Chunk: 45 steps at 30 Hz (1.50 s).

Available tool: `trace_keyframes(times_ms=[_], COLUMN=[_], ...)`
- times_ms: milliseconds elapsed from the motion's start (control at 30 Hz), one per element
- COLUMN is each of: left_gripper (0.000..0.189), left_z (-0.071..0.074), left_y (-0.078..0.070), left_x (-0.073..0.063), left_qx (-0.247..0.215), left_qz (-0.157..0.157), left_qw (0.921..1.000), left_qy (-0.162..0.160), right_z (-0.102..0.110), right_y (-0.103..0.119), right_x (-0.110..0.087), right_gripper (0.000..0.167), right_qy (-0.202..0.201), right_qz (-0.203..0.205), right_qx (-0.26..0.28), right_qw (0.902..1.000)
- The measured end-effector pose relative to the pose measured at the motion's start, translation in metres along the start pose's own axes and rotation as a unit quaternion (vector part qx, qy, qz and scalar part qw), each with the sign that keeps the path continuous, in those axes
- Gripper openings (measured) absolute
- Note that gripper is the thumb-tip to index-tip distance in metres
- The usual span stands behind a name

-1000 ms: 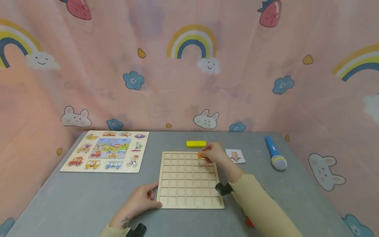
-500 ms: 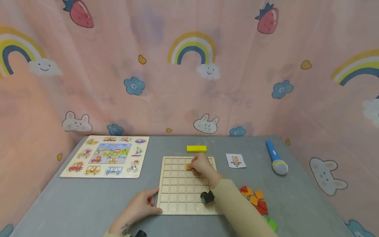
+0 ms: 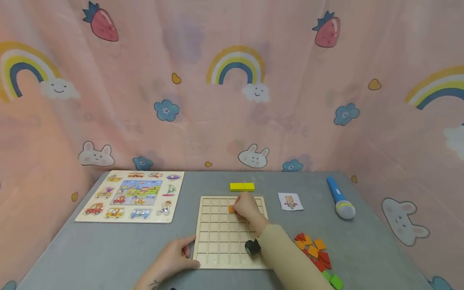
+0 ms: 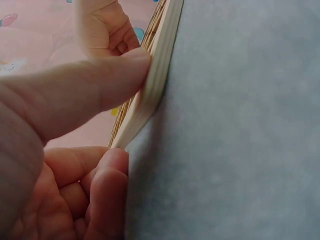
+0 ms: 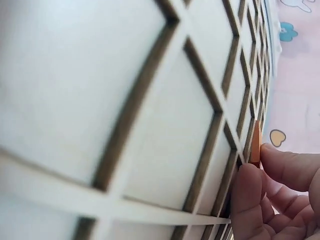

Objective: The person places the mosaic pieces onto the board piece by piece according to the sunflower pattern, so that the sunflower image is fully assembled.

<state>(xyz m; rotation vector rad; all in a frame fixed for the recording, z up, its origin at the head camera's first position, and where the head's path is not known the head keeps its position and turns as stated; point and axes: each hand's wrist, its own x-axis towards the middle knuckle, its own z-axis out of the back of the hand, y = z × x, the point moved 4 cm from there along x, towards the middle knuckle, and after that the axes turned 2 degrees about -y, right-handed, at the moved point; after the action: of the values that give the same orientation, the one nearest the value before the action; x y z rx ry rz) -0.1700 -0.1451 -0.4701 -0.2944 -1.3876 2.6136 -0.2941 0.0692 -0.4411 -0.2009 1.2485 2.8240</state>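
Note:
A pale wooden grid board (image 3: 214, 245) lies on the grey table, its squares divided by thin raised strips. My left hand (image 3: 175, 257) grips its near left corner; in the left wrist view the thumb (image 4: 117, 77) presses the edge and the other fingers curl below. My right hand (image 3: 248, 210) is over the upper part of the board, pinching an orange square tile (image 3: 230, 208) between thumb and fingertips. In the right wrist view the tile (image 5: 256, 145) stands partly above the strips, at a cell; whether it is seated I cannot tell.
Right of the board lie loose orange, red and green tiles (image 3: 313, 251), partly behind the sleeve. A small picture card (image 3: 290, 201) and a blue toy microphone (image 3: 340, 197) are farther back. A yellow block (image 3: 242, 187) sits behind the board, a vehicle puzzle (image 3: 129, 196) at left.
My right hand has moved left across the top of the board with the orange tile, then lowered slightly onto a cell. The left hand keeps its hold. The head view has tilted upward.

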Motion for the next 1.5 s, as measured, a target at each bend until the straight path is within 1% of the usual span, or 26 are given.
trace_keyframes(times_ms=[233, 300, 400, 533, 600, 700, 800, 900, 967, 1033, 1133, 1167, 1300, 1433, 1500], left_gripper=[0.084, 0.083, 0.083, 0.084, 0.084, 0.084, 0.084, 0.085, 0.084, 0.084, 0.084, 0.084, 0.083, 0.084, 0.084], left_z=[0.001, 0.001, 0.001, 0.001, 0.001, 0.0, 0.0, 0.001, 0.001, 0.0, 0.001, 0.001, 0.002, 0.002, 0.001], left_y=[0.001, 0.001, 0.001, 0.001, 0.001, 0.002, 0.001, 0.0, 0.0, 0.001, 0.002, 0.001, 0.0, -0.001, -0.002], left_x=[-0.002, -0.002, -0.002, -0.002, -0.002, -0.002, -0.001, 0.001, 0.001, 0.001, 0.0, 0.0, 0.001, 0.001, 0.001], left_qx=[0.006, 0.007, 0.006, 0.001, 0.0, 0.001, -0.003, -0.004, -0.004, -0.002, -0.001, -0.001, -0.007, -0.006, -0.006], left_qz=[0.007, 0.009, 0.008, 0.003, 0.003, 0.006, 0.008, 0.007, 0.007, 0.007, 0.012, 0.013, 0.016, 0.017, 0.019], left_qw=[1.0, 0.9999, 0.9999, 1.0, 1.0, 1.0, 1.0, 1.0, 1.0, 1.0, 0.9999, 0.9999, 0.9998, 0.9998, 0.9998], left_qy=[-0.001, -0.002, -0.001, 0.001, 0.002, 0.003, 0.002, 0.002, 0.003, 0.003, -0.001, -0.002, -0.002, 0.0, 0.002], right_z=[-0.003, 0.002, 0.022, 0.06, 0.077, 0.097, 0.107, 0.113, 0.116, 0.119, 0.122, 0.122, 0.123, 0.122, 0.12], right_y=[0.002, 0.004, 0.006, -0.002, -0.012, -0.032, -0.054, -0.071, -0.078, -0.084, -0.091, -0.093, -0.098, -0.099, -0.094], right_x=[-0.001, -0.002, -0.003, -0.011, -0.019, -0.034, -0.049, -0.065, -0.074, -0.079, -0.079, -0.079, -0.077, -0.076, -0.073], right_gripper=[0.028, 0.022, 0.01, 0.02, 0.021, 0.02, 0.015, 0.007, 0.01, 0.014, 0.012, 0.011, 0.009, 0.013, 0.014], right_qy=[-0.003, -0.003, 0.0, 0.005, 0.003, 0.002, 0.011, 0.02, 0.019, 0.014, 0.014, 0.015, 0.014, 0.011, 0.008], right_qz=[0.019, 0.023, 0.037, 0.064, 0.076, 0.072, 0.061, 0.05, 0.034, 0.015, -0.016, -0.02, -0.025, -0.024, -0.023], right_qx=[-0.029, -0.043, -0.055, -0.075, -0.107, -0.171, -0.226, -0.259, -0.277, -0.294, -0.315, -0.32, -0.321, -0.314, -0.3], right_qw=[0.9994, 0.9988, 0.9978, 0.9951, 0.9914, 0.9827, 0.9723, 0.9643, 0.9602, 0.9555, 0.9489, 0.9472, 0.9468, 0.949, 0.9535])
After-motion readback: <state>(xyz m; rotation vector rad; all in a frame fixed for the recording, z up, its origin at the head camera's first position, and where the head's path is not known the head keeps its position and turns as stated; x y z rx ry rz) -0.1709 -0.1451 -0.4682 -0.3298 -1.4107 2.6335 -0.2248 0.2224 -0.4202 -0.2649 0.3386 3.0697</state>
